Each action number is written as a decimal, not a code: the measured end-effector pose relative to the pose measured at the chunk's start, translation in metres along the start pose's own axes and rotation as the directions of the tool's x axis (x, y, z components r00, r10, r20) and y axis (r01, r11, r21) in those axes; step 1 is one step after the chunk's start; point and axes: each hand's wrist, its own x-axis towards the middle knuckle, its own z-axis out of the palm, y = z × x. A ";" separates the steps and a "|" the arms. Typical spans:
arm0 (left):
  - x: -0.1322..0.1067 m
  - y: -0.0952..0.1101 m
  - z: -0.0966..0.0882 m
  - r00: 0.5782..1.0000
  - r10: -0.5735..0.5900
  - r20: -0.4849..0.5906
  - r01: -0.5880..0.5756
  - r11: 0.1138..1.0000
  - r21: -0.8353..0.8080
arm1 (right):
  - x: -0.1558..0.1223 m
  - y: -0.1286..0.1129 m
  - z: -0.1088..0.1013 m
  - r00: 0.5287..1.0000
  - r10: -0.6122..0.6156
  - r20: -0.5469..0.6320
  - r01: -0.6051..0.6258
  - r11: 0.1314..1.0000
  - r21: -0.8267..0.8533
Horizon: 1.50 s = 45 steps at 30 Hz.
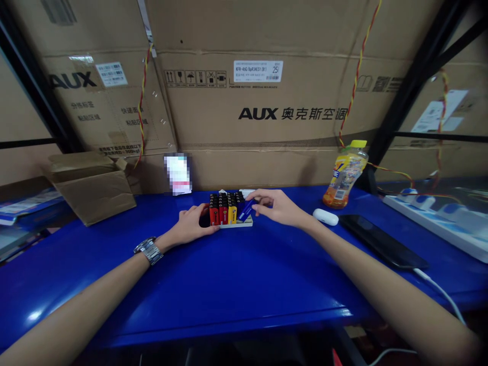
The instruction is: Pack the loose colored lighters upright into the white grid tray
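A white tray stands on the blue table with several upright lighters in it: red ones at the left and a yellow one toward the right, all with black tops. My left hand grips the tray's left side, thumb at the front corner and fingers beside the red lighters. Between the thumb and fingers of my right hand is a blue lighter, tilted over the tray's right end. Its lower end is close to the tray floor; whether it touches I cannot tell.
An open cardboard box and a lit phone screen stand at the back left. To the right are a drink bottle, a white earbud case, a black phone on a cable and a power strip. Large cartons wall the back.
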 end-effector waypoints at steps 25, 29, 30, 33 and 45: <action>0.000 -0.002 -0.001 1.000 0.014 0.009 -0.014 1.000 -0.004 | 0.012 0.094 -0.020 0.967 0.154 -0.201 -0.253 0.648 -0.718; 0.000 -0.002 -0.001 1.000 0.008 0.011 -0.008 1.000 -0.001 | 0.010 0.100 -0.022 0.962 0.267 -0.063 -0.220 0.612 -0.759; 0.000 -0.002 -0.001 1.000 0.008 0.010 -0.008 1.000 -0.001 | 0.009 0.099 -0.024 0.963 0.265 -0.038 -0.203 0.629 -0.751; -0.001 0.000 -0.002 1.000 0.019 0.003 -0.019 1.000 -0.011 | 0.007 0.100 -0.026 0.972 0.236 0.008 -0.166 0.707 -0.687; -0.001 -0.001 -0.001 1.000 0.025 0.003 -0.025 1.000 -0.010 | 0.004 0.074 -0.016 0.993 0.054 -0.103 -0.090 0.914 -0.395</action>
